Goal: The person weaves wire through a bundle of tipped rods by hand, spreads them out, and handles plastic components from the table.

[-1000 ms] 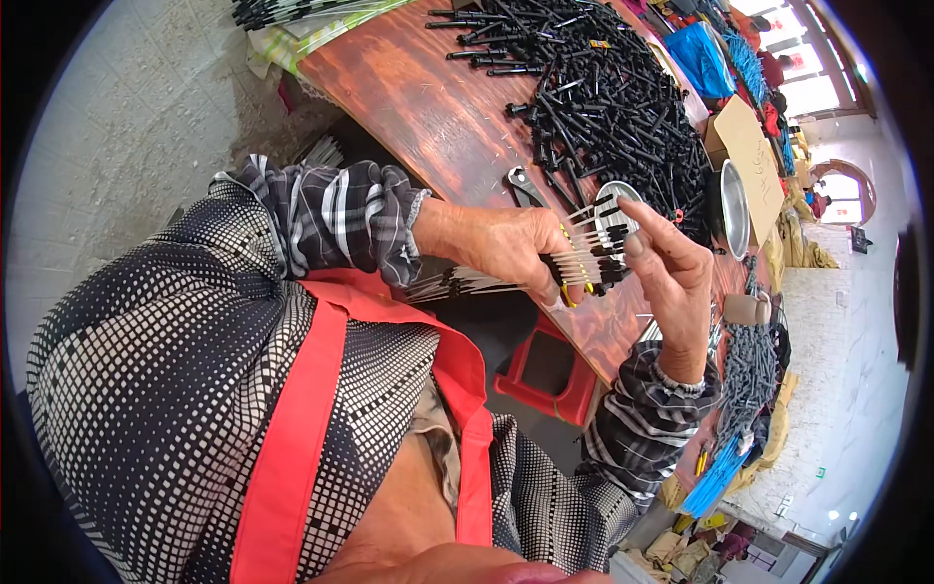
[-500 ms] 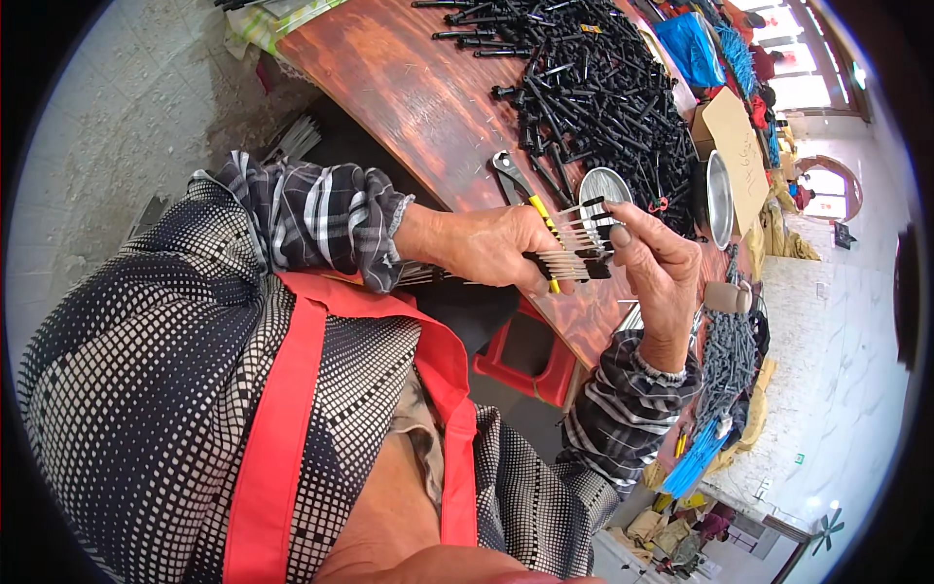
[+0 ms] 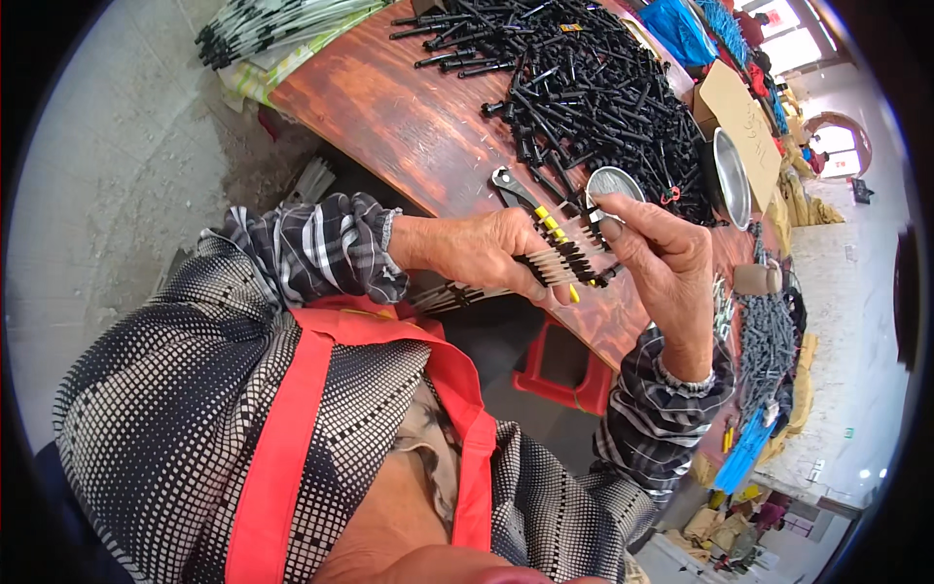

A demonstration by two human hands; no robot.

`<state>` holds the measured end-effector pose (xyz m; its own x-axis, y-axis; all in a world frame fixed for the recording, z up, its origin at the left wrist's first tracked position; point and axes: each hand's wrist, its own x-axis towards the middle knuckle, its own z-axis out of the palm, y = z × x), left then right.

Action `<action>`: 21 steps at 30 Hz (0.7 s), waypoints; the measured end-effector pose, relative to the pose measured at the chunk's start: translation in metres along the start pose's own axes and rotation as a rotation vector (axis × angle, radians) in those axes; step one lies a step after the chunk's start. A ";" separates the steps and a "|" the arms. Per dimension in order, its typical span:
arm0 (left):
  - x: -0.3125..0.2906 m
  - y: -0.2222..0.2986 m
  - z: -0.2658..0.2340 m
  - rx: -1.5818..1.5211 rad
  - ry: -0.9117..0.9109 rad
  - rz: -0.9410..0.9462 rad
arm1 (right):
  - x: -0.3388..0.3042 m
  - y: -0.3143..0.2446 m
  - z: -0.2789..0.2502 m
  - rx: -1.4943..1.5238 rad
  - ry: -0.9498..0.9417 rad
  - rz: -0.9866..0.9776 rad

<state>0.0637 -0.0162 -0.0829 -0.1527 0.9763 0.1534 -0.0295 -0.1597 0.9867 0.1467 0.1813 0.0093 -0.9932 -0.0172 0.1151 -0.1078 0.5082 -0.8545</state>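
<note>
My left hand [image 3: 491, 245] is closed around a fanned row of thin white rods [image 3: 555, 267] with black ends, held over the table's near edge. Close to those ends, the thumb and forefinger of my right hand [image 3: 666, 258] are pressed together, on a small dark tip that is mostly hidden. Pliers [image 3: 506, 180] with yellow-and-black handles lie on the table, their lower part passing behind the rods. Just beyond my right fingertips sits a small round metal dish [image 3: 615, 183].
A large heap of black tubular parts [image 3: 603, 107] covers the far side of the wooden table [image 3: 389, 97]. To its right are a metal bowl [image 3: 732, 180] and a cardboard box [image 3: 739, 122]. More white rods [image 3: 282, 24] lie far left. A red stool [image 3: 564, 375] stands below.
The view has shifted slightly, bringing the rod bundle at the far left into sight. The held rods are turned, showing more black at their ends. Both hands stay close together.
</note>
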 end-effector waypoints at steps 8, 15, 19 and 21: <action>-0.001 0.008 -0.001 -0.193 0.029 -0.157 | -0.002 0.001 0.008 0.028 0.081 0.043; -0.004 -0.004 -0.011 -0.152 -0.017 -0.121 | -0.005 -0.006 0.013 -0.170 0.171 -0.074; -0.001 0.000 -0.014 -0.038 -0.098 -0.077 | -0.008 -0.009 0.016 -0.227 0.169 -0.088; -0.002 -0.003 -0.014 -0.130 -0.092 -0.143 | -0.008 -0.010 0.014 -0.212 0.156 -0.084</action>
<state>0.0505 -0.0200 -0.0868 -0.0475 0.9986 0.0222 -0.1721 -0.0301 0.9846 0.1556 0.1645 0.0104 -0.9606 0.0574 0.2718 -0.1618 0.6797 -0.7154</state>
